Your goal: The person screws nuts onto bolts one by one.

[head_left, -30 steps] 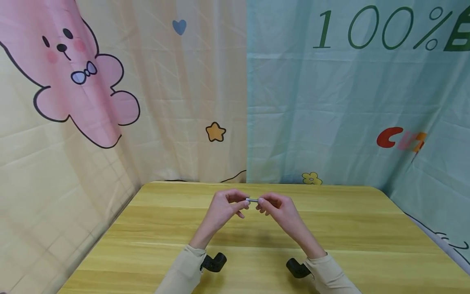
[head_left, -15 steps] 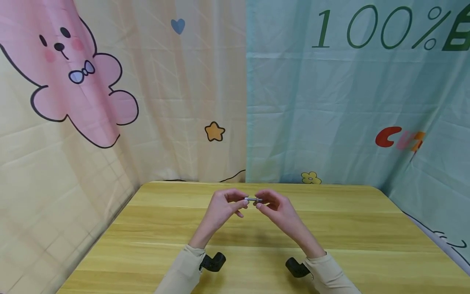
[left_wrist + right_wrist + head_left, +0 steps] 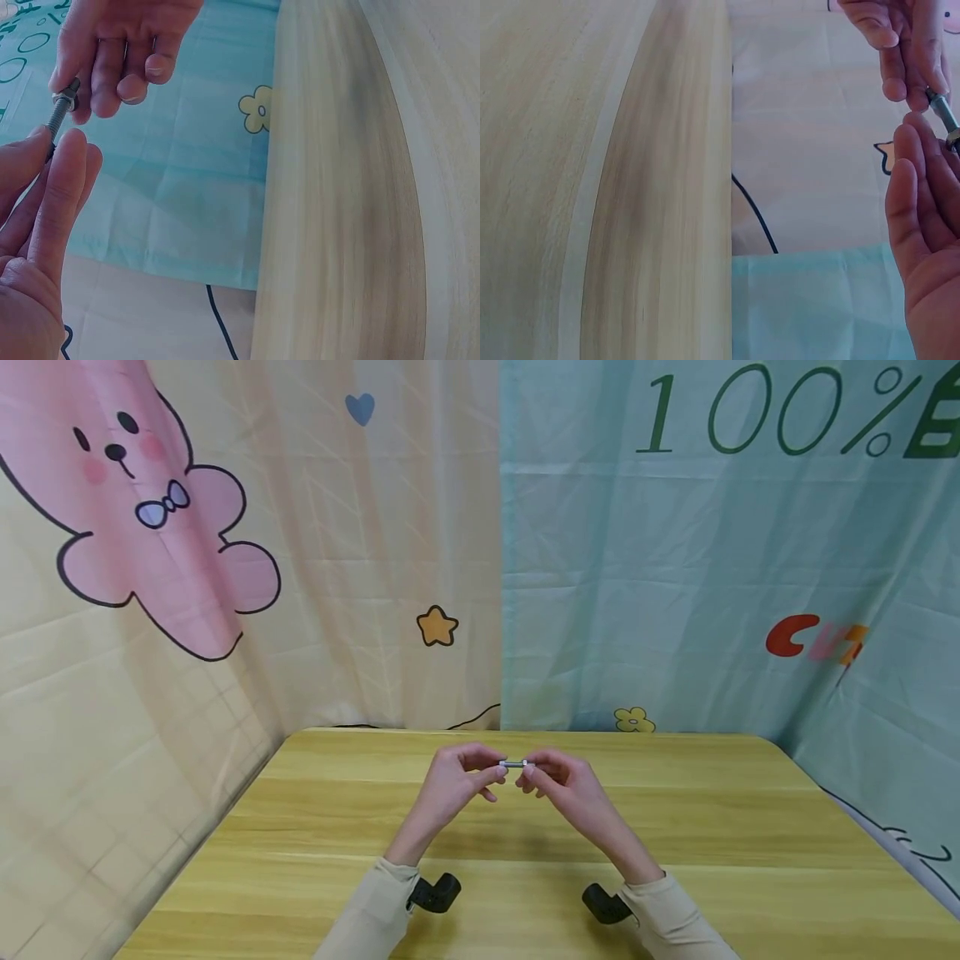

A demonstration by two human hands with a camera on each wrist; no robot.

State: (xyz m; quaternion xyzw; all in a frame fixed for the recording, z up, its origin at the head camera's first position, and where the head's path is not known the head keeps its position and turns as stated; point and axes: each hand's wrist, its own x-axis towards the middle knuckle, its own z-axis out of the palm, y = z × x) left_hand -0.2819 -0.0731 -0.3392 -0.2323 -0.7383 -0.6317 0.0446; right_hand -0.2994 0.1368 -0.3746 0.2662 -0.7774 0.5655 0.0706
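A metal bolt (image 3: 513, 764) is held level between the two hands above the table. My left hand (image 3: 456, 778) pinches one end of it between thumb and fingers. The threaded shank (image 3: 57, 118) shows bare in the left wrist view. Near its other end sits a hex nut (image 3: 68, 95), also seen as a nut (image 3: 953, 139) at the right edge of the right wrist view. My right hand (image 3: 567, 783) pinches the nut with thumb and index finger, its other fingers loosely bent below. The fingers of my left hand hide the bolt's far end.
A wooden table (image 3: 525, 893) lies under both hands. Behind it hang printed curtains (image 3: 645, 593). Each sleeve carries a black wrist mount, one left (image 3: 437, 893) and one right (image 3: 606, 904). A dark cable (image 3: 221, 322) hangs past the table's edge.
Half a second ago the right fingers were spread off the nut, with the bolt's end showing; now they are back on it. The left hand keeps its pinch nearly still.
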